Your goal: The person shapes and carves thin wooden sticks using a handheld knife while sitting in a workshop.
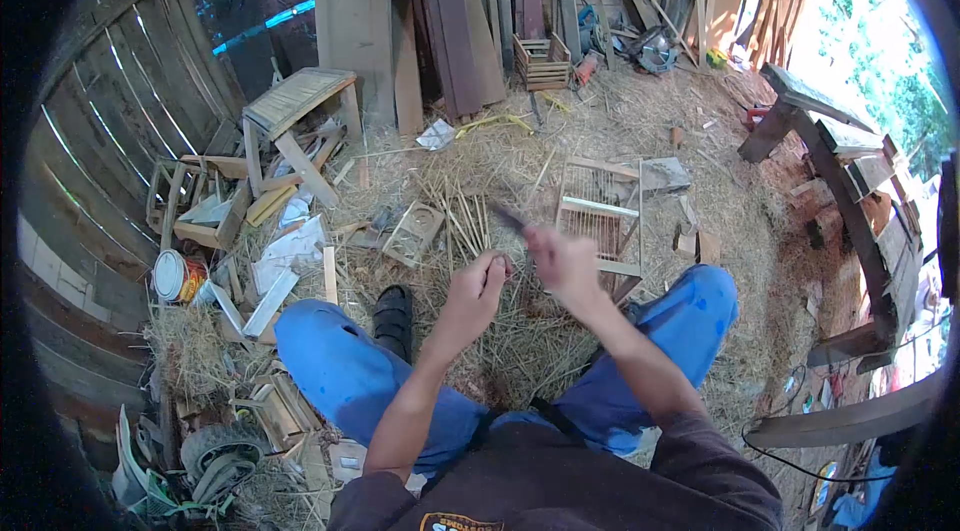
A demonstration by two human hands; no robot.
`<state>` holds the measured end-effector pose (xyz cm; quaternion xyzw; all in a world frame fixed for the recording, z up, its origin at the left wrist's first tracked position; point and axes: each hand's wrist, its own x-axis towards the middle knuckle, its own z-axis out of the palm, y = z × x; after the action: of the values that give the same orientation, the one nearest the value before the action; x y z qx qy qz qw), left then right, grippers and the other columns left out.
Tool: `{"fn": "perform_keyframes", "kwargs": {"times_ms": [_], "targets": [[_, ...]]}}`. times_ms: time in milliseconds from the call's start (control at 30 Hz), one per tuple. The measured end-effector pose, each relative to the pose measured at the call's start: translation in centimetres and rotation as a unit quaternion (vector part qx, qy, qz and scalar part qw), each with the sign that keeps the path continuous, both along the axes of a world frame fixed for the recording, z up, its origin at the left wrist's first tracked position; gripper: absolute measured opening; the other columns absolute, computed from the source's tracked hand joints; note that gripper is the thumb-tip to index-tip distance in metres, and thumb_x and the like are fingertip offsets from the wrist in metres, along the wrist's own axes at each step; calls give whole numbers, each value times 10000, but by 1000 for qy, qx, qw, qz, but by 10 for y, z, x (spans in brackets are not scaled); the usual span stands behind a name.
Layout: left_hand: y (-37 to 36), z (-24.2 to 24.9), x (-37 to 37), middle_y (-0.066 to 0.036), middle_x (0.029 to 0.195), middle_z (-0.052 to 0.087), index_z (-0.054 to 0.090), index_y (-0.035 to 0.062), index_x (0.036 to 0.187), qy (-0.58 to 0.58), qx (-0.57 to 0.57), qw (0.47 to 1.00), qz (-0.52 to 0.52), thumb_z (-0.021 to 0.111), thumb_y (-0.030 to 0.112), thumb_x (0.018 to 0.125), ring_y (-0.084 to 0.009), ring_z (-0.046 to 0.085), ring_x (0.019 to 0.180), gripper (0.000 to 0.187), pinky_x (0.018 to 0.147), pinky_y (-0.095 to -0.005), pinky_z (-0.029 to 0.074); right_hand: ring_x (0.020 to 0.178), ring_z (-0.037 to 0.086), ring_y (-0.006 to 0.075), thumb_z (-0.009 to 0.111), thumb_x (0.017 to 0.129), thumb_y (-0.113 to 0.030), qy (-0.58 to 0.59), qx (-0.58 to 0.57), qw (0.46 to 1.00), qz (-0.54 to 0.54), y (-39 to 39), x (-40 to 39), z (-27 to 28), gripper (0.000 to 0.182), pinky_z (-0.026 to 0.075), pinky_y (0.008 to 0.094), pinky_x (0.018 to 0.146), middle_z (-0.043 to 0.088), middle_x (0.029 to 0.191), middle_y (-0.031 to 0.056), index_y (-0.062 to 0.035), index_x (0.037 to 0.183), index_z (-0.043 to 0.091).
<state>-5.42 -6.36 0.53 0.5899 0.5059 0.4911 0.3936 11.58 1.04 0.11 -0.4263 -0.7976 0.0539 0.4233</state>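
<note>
My right hand (566, 271) grips a blurred dark tool (511, 222), its long axis slanting forward-left, away from the slatted frame (600, 208); my left hand (473, 297), nearer the thin sticks (466, 223) left of that frame, is closed, on what I cannot tell

Two bare hands working close together, both closed.
The bare left hand (474, 293) is curled into a loose fist, thumb side up, its bare forearm (405, 411) angling far and right. The bare right hand (570, 276), slightly blurred, sits just right of it with curled fingers (541, 241); its bare forearm (650, 361) slants far and left from a dark short sleeve (715, 461).
</note>
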Motion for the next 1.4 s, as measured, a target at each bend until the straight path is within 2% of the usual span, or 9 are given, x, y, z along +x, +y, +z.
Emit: {"fn": "perform_keyframes", "kwargs": {"times_ms": [167,400,533,600,667,900,1000,1100,1400], "targets": [[-2,8,1,-52,667,491,629,16,1036,45,38,998,17,506,237,1047,-92,455,593,253,564,-319,393,484,638,278,610,992,-176,-7,79,995,-66,17,-2,15,173,464,404,445,625,593,134,-102,861,695],[-5,10,5,-32,619,478,648,21,1030,13,1,1000,24,507,233,1048,-87,444,580,256,556,-308,385,457,596,326,575,1023,-319,-44,6,999,8,-11,-4,19,366,447,416,432,579,546,142,-88,744,630],[-4,8,1,-9,615,461,640,30,1038,23,-18,1000,3,498,211,1049,-79,419,567,231,538,-293,360,465,587,322,596,1011,-288,66,-22,993,-98,20,7,28,327,413,419,432,561,540,129,-77,763,624],[-7,14,1,-43,632,461,601,11,1033,32,-36,999,-20,488,180,1046,-87,420,580,204,537,-298,354,451,575,306,603,1007,-283,11,17,998,-68,8,11,22,309,406,412,432,561,543,125,-78,777,630],[-11,22,7,-26,631,471,623,28,1122,4,-49,999,6,483,171,1046,-74,413,578,214,525,-281,349,438,559,296,604,1007,-278,-61,61,996,-8,-6,11,16,311,399,410,430,553,540,122,-78,771,625],[-11,22,3,79,745,508,487,145,1506,-129,-119,981,-80,457,151,1054,-17,356,587,453,522,-213,346,422,533,284,591,1018,-281,58,45,993,-94,16,32,33,337,380,396,434,513,520,121,-74,754,622],[-11,18,4,98,789,492,480,150,1511,-161,-144,972,-97,458,148,1058,-7,343,596,453,530,-203,342,450,550,315,578,1026,-300,78,44,988,-125,15,43,39,372,387,411,455,519,529,152,-59,744,607],[-12,18,3,99,653,298,461,124,1521,-138,-117,976,-123,450,190,1063,-19,311,533,463,488,-209,297,481,554,366,559,1035,-320,135,24,979,-152,21,52,54,387,393,436,475,519,534,171,-48,765,610],[-8,9,-2,97,667,383,497,128,1498,-59,-30,994,-83,473,168,1049,-14,334,560,452,509,-211,303,473,538,227,560,1035,-337,173,-80,973,-128,12,44,41,388,421,382,505,544,560,124,-28,818,646]]}}
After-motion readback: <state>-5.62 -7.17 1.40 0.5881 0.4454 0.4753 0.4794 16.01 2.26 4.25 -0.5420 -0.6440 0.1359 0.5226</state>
